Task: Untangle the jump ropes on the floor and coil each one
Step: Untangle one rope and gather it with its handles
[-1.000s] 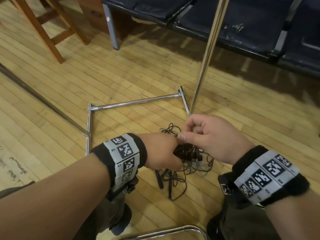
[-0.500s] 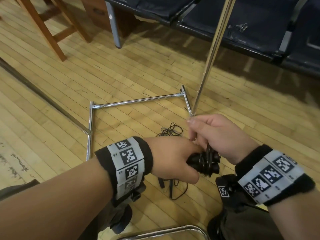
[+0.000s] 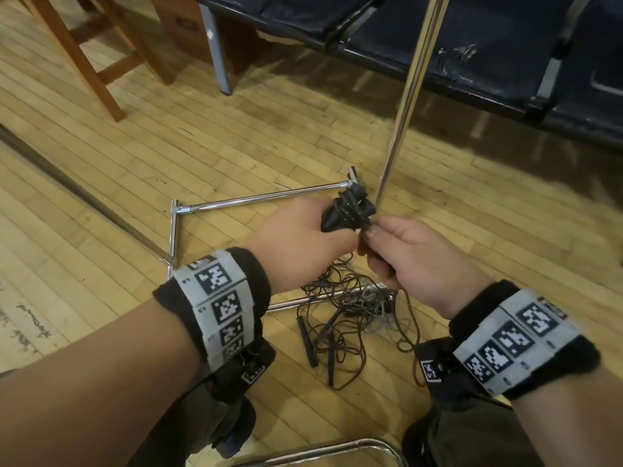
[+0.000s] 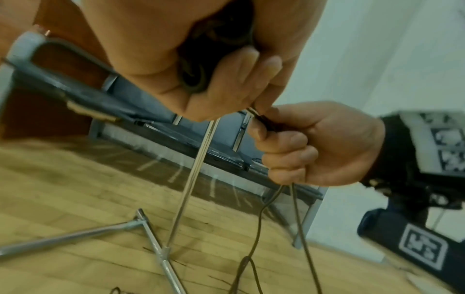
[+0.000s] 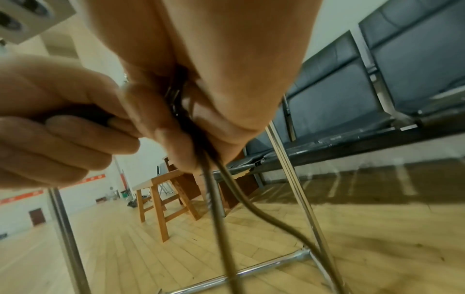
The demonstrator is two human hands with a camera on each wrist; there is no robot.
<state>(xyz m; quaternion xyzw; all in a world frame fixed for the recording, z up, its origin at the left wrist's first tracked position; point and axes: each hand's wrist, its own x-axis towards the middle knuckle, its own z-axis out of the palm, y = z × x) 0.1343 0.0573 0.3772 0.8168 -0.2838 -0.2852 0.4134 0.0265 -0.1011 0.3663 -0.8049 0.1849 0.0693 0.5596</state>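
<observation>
At the far left a wooden stool [image 3: 84,55] stands on the plank floor [image 3: 236,136]. Nearer, a chrome frame [image 3: 256,198] lies flat on the boards, with an upright pole [image 3: 409,96] rising from its far right corner. The left hand [image 3: 300,251] is curled round a bundle of black handles [image 3: 349,210] wound about with cord, held up above the floor; in the left wrist view the fingers [image 4: 241,79] wrap closed over that dark bundle. Just to its right and touching it, the right hand [image 3: 414,261] is closed in a fist on the cord [image 4: 261,214] where it leaves the bundle, thumb and forefinger pinching it, and two strands hang down from under the fist. Below and between the two hands the rest of the jump ropes [image 3: 350,311] lie in a loose tangle on the floor, over the near bar of the frame. At the far right a row of dark padded seats [image 3: 505,45] runs along the wall
</observation>
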